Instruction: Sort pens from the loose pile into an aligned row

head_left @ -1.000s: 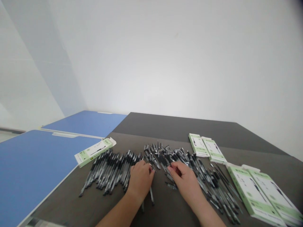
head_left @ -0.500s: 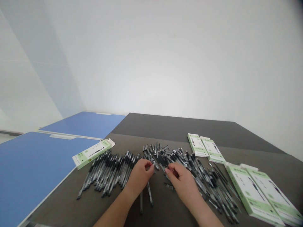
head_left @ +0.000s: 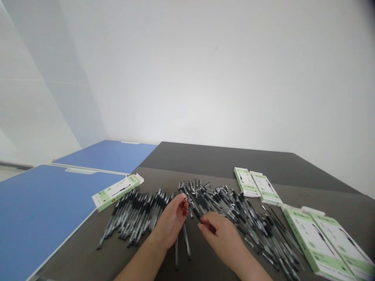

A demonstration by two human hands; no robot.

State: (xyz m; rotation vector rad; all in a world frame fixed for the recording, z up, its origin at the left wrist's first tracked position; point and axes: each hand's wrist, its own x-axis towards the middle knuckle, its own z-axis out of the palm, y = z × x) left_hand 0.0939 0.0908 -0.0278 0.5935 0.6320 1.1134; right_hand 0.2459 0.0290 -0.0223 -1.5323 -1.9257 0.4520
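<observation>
Left hand: The left hand (head_left: 171, 222) is at lower centre of the frame, palm turned up and toward the right hand. Its fingers (head_left: 184, 201) are drawn together at the near edge of the central pen heap. Whether they are clamped on a pen cannot be told.

Right hand: The right hand (head_left: 219, 238) is at lower centre, just right of the left hand and not touching it. Its thumb and forefinger are pressed together on a black gel pen (head_left: 203, 220), which slants across the front of the heap.

Pens: The gel pens have clear barrels and black grips. A left group (head_left: 131, 218) lies roughly side by side, left of the left hand. A right heap (head_left: 252, 228) is looser and crossed, and runs from the centre toward lower right. Two single pens (head_left: 186, 242) (head_left: 176, 253) lie apart on the table, below the left hand.

Boxes: Five green-and-white pen boxes lie flat. One (head_left: 117, 193) is beside the left group, two (head_left: 247, 182) (head_left: 266, 188) stand beyond the right heap, and two (head_left: 313, 242) (head_left: 341, 244) lie at lower right.

Table: The dark grey table (head_left: 216, 158) bears the pens and boxes.

Surroundings: Two blue tabletops (head_left: 43, 210) (head_left: 108, 156) lie at left, and a white wall (head_left: 205, 78) fills the upper frame.
</observation>
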